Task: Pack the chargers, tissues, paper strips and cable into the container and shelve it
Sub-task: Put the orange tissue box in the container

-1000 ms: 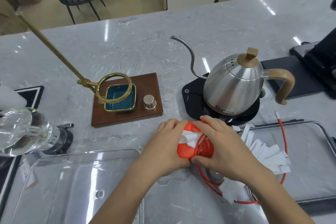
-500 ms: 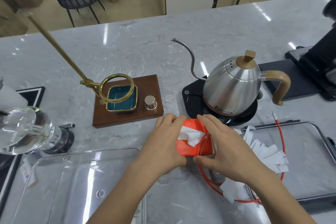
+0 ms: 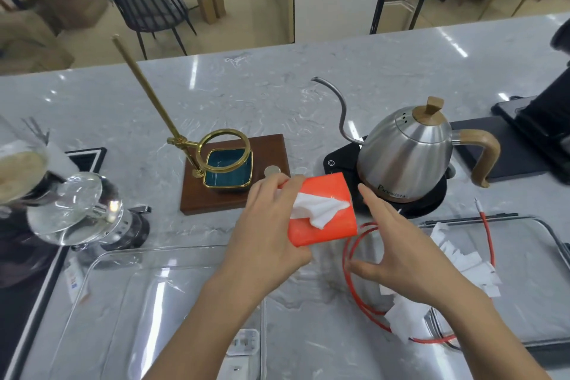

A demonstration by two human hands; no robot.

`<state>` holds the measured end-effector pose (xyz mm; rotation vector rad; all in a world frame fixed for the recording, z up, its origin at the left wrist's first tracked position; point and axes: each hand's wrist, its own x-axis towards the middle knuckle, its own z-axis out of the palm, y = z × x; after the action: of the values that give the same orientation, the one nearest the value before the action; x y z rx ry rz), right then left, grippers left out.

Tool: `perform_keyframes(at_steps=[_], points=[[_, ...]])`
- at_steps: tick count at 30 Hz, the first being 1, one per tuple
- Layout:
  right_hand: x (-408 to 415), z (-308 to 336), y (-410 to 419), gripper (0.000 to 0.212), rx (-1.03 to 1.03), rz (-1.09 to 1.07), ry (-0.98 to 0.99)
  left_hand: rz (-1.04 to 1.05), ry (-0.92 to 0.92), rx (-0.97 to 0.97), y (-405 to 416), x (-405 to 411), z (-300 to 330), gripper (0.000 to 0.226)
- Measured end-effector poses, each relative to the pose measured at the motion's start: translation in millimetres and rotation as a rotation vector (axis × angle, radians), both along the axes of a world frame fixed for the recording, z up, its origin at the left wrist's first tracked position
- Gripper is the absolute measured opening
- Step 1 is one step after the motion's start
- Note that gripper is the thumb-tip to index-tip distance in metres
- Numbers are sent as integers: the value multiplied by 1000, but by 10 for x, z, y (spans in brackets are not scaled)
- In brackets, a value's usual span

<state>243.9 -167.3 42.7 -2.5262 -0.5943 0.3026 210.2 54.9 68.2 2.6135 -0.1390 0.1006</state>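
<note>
Holding the orange tissue pack (image 3: 320, 213) above the bench (image 3: 246, 95), the left hand (image 3: 271, 231) has its grip clamped on the pack's left edge — a white tissue (image 3: 317, 210) pokes from the top. At 3 o'clock of the pack the right hand (image 3: 407, 256) hovers, fingers spread apart, gripping nothing. Beneath it the red cable (image 3: 354, 287) loops on the bench among white paper strips (image 3: 462, 256). A clear container (image 3: 129, 302) sits at 7 o'clock, white chargers (image 3: 243, 345) inside — the steel kettle (image 3: 407, 151) stands at 1 o'clock.
</note>
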Motion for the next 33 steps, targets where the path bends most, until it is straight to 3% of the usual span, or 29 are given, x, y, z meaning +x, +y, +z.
perform_keyframes(at_steps=[10,18,26,33], points=[[-55,275,294,118,367,69,10,50,-82,-82,82,-337,130,98],[-217,374,531,100,464,201,-54,100,-123,-130,301,-631,271,96],[-418,425,841,95,494,221,-17,141,-137,-135,592,-894,346,94],[-643,427,1084,94,518,134,-9,160,-197,-324,879,-1048,355,94]])
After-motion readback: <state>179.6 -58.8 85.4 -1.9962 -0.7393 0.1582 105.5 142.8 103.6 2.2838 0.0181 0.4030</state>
